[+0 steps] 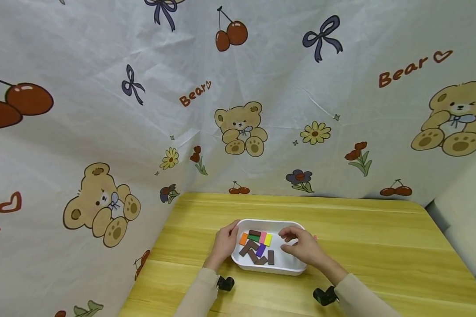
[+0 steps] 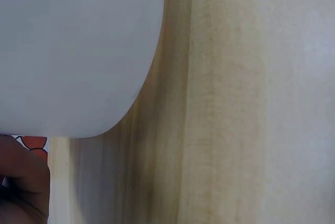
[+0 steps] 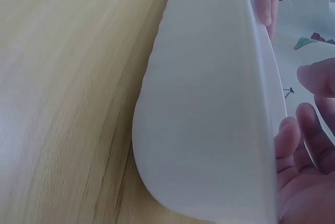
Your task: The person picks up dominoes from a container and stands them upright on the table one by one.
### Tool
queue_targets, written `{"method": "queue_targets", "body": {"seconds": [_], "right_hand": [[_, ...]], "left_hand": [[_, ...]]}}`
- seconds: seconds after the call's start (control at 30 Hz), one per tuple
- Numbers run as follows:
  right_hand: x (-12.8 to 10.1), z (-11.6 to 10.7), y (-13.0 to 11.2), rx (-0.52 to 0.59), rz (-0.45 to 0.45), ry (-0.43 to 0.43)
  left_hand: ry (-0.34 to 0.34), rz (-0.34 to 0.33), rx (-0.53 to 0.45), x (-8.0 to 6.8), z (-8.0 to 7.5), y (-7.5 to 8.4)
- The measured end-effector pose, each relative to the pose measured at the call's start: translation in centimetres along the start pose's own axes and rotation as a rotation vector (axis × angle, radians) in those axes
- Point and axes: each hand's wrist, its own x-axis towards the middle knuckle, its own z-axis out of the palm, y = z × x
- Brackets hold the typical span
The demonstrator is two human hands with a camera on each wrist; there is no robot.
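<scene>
Under the left hand [image 1: 224, 242] we see a yellowish wood-grain table [image 1: 381, 246]; beyond that hand and to its left hangs pale cloth [image 1: 277, 79] printed with bears [image 1: 239, 119], cherries [image 1: 237, 33] and flowers [image 1: 315, 133].

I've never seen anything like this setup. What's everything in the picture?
Table: one, yellow wood grain, lower part
Cloth: one, whitish with printed bears, behind and left of table
Tray: one, white, on table
Brown blocks: about six, brown, in tray
Orange block: one, orange, in tray
Green block: one, green, in tray
Pink block: one, pink, in tray
Yellow block: one, yellow, in tray
Purple block: one, purple, in tray
Small thing: one, pink, beyond right hand, mostly hidden
Gadgets: two, black, at the wrists
Sleeves: two, beige, on the forearms
Left hand: one, bare, holding tray's left end
Right hand: one, bare, above tray's right side
</scene>
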Motion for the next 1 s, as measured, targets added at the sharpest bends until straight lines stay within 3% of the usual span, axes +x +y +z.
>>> {"method": "queue_targets", "body": {"seconds": [0.27, 0.6, 0.83, 1.0], "right_hand": [[0.3, 1.2, -0.6, -0.023, -0.117, -0.087], [1.0, 2.6, -0.8, -0.071, -0.055, -0.152], [1.6, 3.2, 0.2, -0.1, -0.094, -0.2], [1.9, 3.4, 0.2, -0.108, -0.065, -0.226]], "left_hand": [[-0.009, -0.016, -0.016, -0.2, -0.2, 0.3], [-0.008, -0.015, -0.02, 0.0, 0.0, -0.2], [-0.012, -0.005, -0.021, 0.0, 0.1, -0.3], [-0.008, -0.006, -0.024, 0.0, 0.1, -0.3]]}}
